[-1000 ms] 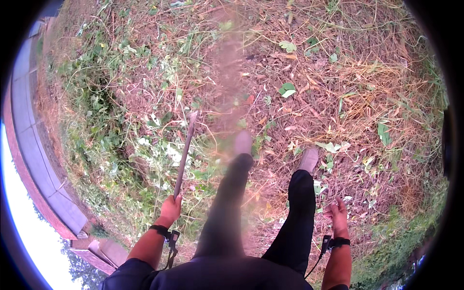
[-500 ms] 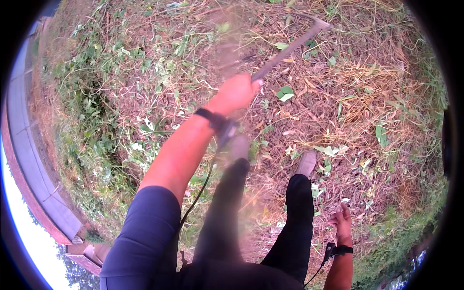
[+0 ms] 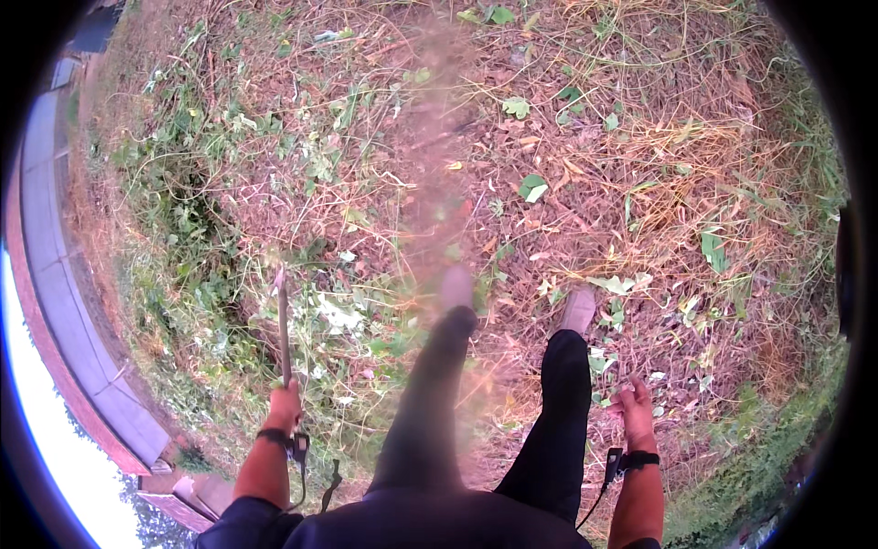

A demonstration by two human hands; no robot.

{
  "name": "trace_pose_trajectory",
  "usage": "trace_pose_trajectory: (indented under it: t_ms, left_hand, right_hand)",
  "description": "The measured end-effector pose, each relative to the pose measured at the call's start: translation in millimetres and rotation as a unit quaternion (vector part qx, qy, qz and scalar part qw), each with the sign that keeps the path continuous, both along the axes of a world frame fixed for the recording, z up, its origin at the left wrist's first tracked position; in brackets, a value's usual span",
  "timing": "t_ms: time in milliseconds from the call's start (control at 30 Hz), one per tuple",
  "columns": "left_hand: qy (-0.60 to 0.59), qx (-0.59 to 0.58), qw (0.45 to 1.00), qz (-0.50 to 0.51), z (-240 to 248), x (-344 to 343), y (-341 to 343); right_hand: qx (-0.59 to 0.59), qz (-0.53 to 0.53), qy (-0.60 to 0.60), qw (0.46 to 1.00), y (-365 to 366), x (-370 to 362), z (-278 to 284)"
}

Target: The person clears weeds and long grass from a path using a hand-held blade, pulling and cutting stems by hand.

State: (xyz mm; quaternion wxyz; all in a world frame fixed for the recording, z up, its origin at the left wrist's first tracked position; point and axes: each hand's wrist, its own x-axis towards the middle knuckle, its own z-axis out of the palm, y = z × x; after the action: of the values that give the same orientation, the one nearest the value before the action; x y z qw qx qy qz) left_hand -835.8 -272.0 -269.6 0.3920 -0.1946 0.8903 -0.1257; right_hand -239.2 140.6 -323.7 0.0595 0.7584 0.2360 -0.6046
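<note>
One left hand (image 3: 285,403) clenched a long-handled tool (image 3: 283,329), the right hand (image 3: 634,407) half-curled. A stroke seemed readied, needing firm grip.

The person's bare left forearm (image 3: 263,476) and bare right forearm (image 3: 638,503) reach forward, 2 limbs well apart. The bare left hand (image 3: 285,404) is curled in a tight grip; the bare right hand (image 3: 637,414) is relaxed, its fingers (image 3: 641,392) loosely bent.
</note>
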Motion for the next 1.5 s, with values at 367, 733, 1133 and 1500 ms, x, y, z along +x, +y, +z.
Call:
trace_pose_trajectory:
  t_ms: [367, 733, 1133, 1500]
  left_hand:
    - [-0.139, 0.213, 0.916, -0.311, -4.8, 72.5, 196.0]
    - [-0.272, 0.297, 0.716, -0.570, 31.0, 187.7, 367.5]
    - [-0.343, 0.355, 0.608, -0.622, 52.1, 441.2, 486.3]
    - [-0.343, 0.386, 0.564, -0.644, 46.3, 468.8, 511.1]
  right_hand:
    - [0.045, -0.031, 0.033, 0.998, 1.6, -5.9, 28.6]
    - [0.040, -0.180, 0.078, 0.980, -40.1, 40.0, 54.2]
    - [0.094, -0.266, 0.254, 0.925, 48.9, -13.6, 58.7]
    - [0.119, -0.530, 0.031, 0.839, 69.0, 164.8, 55.5]
